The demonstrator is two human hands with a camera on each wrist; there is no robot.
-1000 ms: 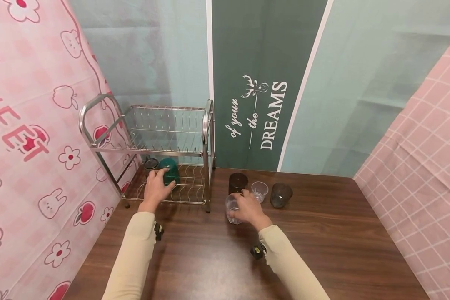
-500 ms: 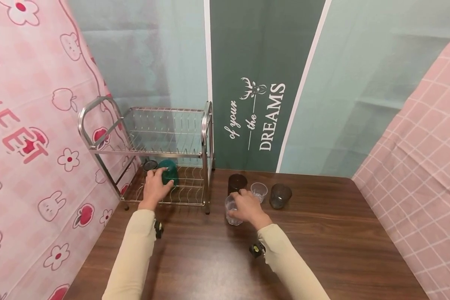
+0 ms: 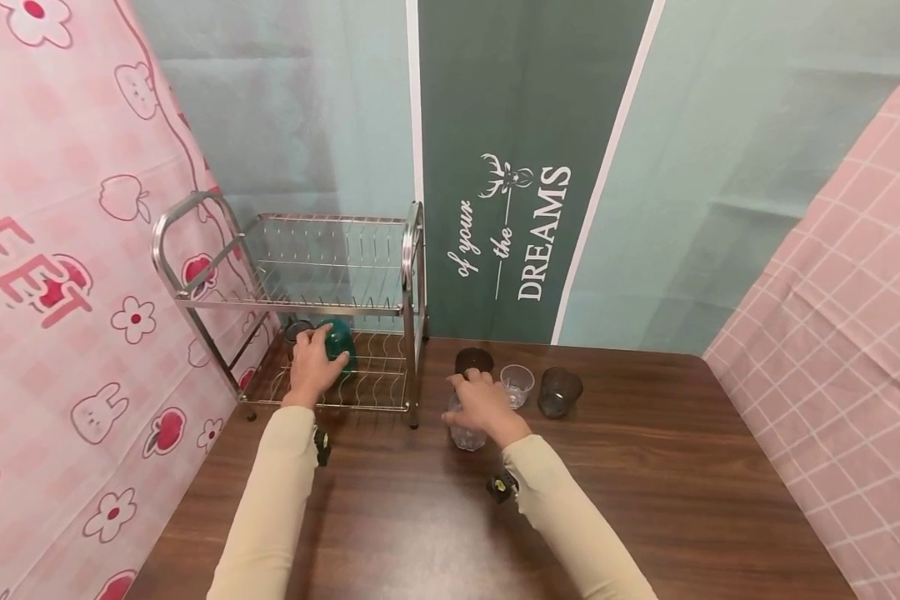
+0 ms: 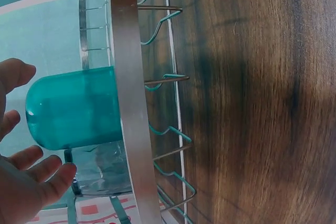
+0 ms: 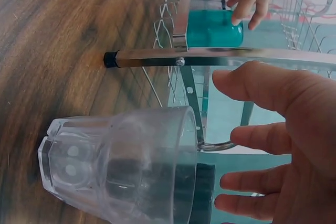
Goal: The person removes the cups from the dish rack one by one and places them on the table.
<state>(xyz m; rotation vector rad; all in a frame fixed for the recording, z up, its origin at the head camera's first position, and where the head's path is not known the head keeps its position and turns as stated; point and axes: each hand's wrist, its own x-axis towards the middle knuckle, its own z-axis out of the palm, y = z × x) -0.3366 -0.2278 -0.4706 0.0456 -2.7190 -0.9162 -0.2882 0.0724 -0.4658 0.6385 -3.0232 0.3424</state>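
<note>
A teal cup (image 3: 341,342) sits upside down on the lower tier of the metal dish rack (image 3: 408,312), beside a dark see-through cup (image 3: 297,330). My left hand (image 3: 315,367) is at the teal cup, its fingers spread around the closed end; the left wrist view has the fingers apart from the cup's wall (image 4: 73,111). A clear faceted tumbler (image 3: 467,437) stands upright on the table. Over its rim hovers my right hand (image 3: 483,407), thumb and fingers spread; in the right wrist view the fingertips lie beyond the tumbler's rim (image 5: 184,166), with a gap.
Behind the tumbler stands a dark cup (image 3: 474,360). To the right are a small clear cup (image 3: 517,385) and a grey see-through cup (image 3: 560,393). The rack's upper tier (image 3: 330,262) overhangs the teal cup. Fabric hangings (image 3: 795,208) enclose the wooden table (image 3: 645,492).
My right hand has let go of the clear tumbler and risen above its rim. The tumbler has stayed in place. My left hand has barely shifted near the teal cup.
</note>
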